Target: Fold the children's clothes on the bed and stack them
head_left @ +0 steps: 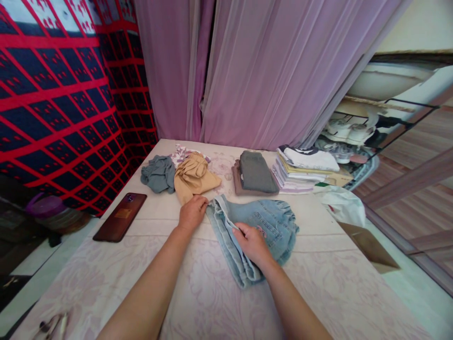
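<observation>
Light blue jeans (264, 215) lie folded on the table, with the gathered waist to the right and the leg hems to the left. Pink embroidery shows by a pocket. My left hand (193, 211) pinches the far corner of the hems, its fingertips pressed together. My right hand (252, 243) lies on the near part of the jeans, thumb and fingers closed over a leg edge. Just beyond my left hand is a crumpled tan garment (196, 174), beside a crumpled grey one (158, 174).
Folded grey (257, 171) and brown clothes lie at the back, beside a stack of folded shirts (304, 165). A phone (120, 217) rests on the left of the patterned tablecloth (311, 293). Purple curtains (269, 71) hang behind. A shoe rack (357, 127) stands right.
</observation>
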### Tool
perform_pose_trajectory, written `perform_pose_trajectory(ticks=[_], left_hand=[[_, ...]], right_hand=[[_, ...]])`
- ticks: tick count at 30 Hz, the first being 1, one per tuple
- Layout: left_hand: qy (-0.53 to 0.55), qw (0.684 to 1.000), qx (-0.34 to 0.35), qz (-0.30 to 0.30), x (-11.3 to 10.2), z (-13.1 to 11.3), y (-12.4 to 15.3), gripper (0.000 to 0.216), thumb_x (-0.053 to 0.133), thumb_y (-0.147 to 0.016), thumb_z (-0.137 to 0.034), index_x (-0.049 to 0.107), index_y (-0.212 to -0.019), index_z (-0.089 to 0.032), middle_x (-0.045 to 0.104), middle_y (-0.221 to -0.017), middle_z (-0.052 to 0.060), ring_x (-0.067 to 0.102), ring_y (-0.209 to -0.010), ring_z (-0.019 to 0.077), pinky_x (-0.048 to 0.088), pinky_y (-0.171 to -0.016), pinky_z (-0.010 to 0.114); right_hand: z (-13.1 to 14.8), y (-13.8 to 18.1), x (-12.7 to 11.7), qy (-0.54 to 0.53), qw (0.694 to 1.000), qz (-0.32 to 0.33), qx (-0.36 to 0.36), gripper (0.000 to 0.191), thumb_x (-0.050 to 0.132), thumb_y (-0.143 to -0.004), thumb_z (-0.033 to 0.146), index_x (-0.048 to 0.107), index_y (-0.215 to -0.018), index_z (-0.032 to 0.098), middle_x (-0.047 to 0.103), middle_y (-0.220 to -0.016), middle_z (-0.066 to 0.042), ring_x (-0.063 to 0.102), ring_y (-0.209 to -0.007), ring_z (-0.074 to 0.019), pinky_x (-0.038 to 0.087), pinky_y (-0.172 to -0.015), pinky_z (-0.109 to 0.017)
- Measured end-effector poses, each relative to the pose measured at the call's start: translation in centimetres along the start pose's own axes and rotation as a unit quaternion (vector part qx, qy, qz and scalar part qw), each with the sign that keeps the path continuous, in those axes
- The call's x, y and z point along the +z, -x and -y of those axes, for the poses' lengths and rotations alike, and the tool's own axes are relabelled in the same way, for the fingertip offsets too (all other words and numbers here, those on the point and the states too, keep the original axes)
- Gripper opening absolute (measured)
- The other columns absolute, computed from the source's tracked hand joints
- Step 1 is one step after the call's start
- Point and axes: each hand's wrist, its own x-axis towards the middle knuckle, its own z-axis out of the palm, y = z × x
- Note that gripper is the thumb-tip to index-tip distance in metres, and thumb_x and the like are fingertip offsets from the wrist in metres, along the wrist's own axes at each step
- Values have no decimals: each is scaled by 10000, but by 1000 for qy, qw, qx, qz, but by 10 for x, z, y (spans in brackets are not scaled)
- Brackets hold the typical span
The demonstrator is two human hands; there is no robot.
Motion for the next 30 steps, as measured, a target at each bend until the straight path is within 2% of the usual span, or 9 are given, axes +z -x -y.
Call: perform_pose_trajectory(ticks=[5, 8, 12, 16, 20, 23, 27, 30], left_hand=[[-10, 999, 33, 10, 0, -2, 3, 296, 556, -859, -279, 619, -1146, -324, 615, -1061, -5, 595, -944, 158, 435, -716, 245], [-16, 999, 36, 13, 3, -3, 1, 238, 534, -879, -296, 660, -1080, -315, 620, -1005, 0, 595, -921, 155, 434, -712, 241], [27, 999, -1, -36, 3, -2, -3, 240, 463, -914, -271, 668, -1037, -282, 627, -1002, 10, 595, -937, 147, 437, -746, 235], [5, 999, -45, -24, 1, 0, -3, 230, 475, -899, -258, 660, -1030, -295, 642, -1038, 12, 594, -927, 172, 439, -714, 256], [3, 998, -56, -16, -1, 0, -3, 232, 474, -884, -249, 664, -1014, -276, 654, -1038, 16, 602, -912, 186, 441, -714, 270], [39, 997, -64, -10, -5, 0, -4, 257, 448, -895, -279, 677, -1009, -255, 660, -1057, 19, 606, -937, 188, 447, -762, 275], [51, 996, -57, 37, -10, -4, -6, 387, 360, -935, -440, 682, -1023, -244, 644, -1083, 42, 592, -1002, 209, 448, -797, 298], [34, 997, -51, 50, -8, -11, -5, 357, 481, -863, -524, 679, -961, -244, 623, -1037, 41, 598, -927, 200, 451, -758, 293]], right_hand=[[7, -2, -9, 36, 999, 10, 5, 326, 407, -852, 390, 660, -771, 201, 615, -645, 8, 552, -646, -147, 333, -599, -222], [5, -4, -14, -2, 1000, -12, 18, 327, 422, -837, 415, 637, -724, 196, 557, -579, 24, 511, -602, -139, 325, -568, -218], [5, -4, -9, -63, 997, -44, 12, 337, 407, -856, 424, 655, -805, 201, 589, -630, 18, 524, -623, -146, 361, -594, -222], [15, 1, 7, 53, 998, 3, -27, 272, 448, -867, 362, 689, -857, 237, 663, -740, 3, 566, -688, -156, 359, -626, -227], [24, 5, 16, 150, 988, 9, -40, 270, 451, -887, 341, 701, -964, 273, 703, -879, -27, 609, -759, -168, 363, -659, -239], [26, 7, 15, 171, 984, 16, -42, 288, 440, -897, 346, 699, -1005, 278, 710, -918, -43, 630, -789, -184, 371, -670, -249], [26, 8, 13, 174, 984, 20, -43, 297, 425, -905, 343, 702, -992, 277, 726, -918, -43, 647, -805, -189, 368, -663, -253], [28, 7, 13, 152, 987, 25, -42, 295, 428, -904, 362, 707, -960, 283, 737, -882, -28, 652, -792, -182, 359, -640, -248]])
